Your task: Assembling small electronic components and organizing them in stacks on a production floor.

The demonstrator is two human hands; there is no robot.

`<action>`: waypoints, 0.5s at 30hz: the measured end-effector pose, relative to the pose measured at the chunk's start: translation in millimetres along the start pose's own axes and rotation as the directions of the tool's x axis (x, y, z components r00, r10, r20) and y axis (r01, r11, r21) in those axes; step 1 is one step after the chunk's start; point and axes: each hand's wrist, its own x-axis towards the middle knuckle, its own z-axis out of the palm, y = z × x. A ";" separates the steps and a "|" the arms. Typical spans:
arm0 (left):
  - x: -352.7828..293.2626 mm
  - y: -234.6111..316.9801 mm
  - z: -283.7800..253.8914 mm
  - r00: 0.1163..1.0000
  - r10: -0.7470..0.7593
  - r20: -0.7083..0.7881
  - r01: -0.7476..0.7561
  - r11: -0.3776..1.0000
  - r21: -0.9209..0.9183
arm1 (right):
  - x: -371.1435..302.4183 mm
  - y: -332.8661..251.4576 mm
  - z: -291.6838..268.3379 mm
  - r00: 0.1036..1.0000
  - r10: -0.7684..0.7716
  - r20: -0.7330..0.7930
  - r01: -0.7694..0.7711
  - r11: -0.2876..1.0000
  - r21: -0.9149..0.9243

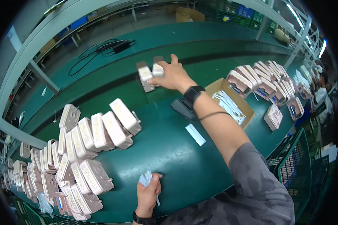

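My left hand (148, 193) is closed around a small bunch of pale blue-white strips (145, 179) low over the green table. Stretched out to the far belt, my right hand (172, 74) has its thumb and fingers around a small pale pink plastic casing (158, 68), partly hidden by the hand. A second pale casing (145, 77) stands upright just left of it. Both have darker, blurred tops. Between my hands, a flat white-blue strip (195, 134) lies on the table.
An open cardboard box (248, 108) of similar strips stands right, beside a dark device (182, 108) partly behind my forearm. Rows of pale pink casings (97, 131) fill the left side; more casings (264, 80) stand far right. A black cable (101, 48) lies beyond the belt. Green crates (296, 168) stand at right.
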 end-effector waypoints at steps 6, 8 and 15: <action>-48.4 -12.0 -45.4 0.991 -0.017 -0.135 0.001 0.993 -0.119 | 29.0 -21.9 79.9 0.981 0.182 0.066 -0.178 0.982 -0.070; -42.1 -11.3 -41.8 0.995 -0.035 -0.096 0.025 0.994 -0.110 | 28.9 -10.5 74.2 0.981 0.180 0.073 -0.175 0.982 -0.071; -29.7 -10.5 -23.1 0.995 0.066 -0.080 -0.058 0.994 0.097 | -56.2 14.1 11.7 0.997 0.068 -0.029 -0.053 0.930 0.363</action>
